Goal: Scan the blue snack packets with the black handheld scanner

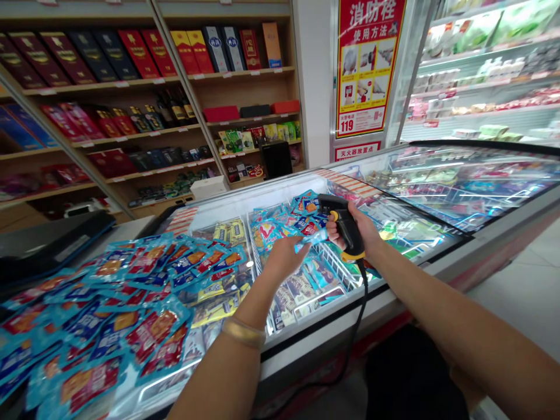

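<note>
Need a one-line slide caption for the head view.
Right hand aims a barcode scanner at a blue packet held by the left hand over a chest freezer.

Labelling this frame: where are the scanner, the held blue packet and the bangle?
scanner (347, 228): head view, black handle.
blue packet (312, 238): head view, its middle.
bangle (243, 332): head view, gold band.

Red poster (370, 64) on wall behind chest freezer (245, 197): white heading "消防栓", next line "使用方法", large "119" at bottom left.
Small red-and-white sign (357, 151) just under poster, also behind freezer: "灭火器放置点".
Blue packet (312, 237) and handheld scanner (345, 224) above freezer: print too small to read.
Snack packs (109, 315) heaped left of freezer: lettering blurred, unreadable.
</note>
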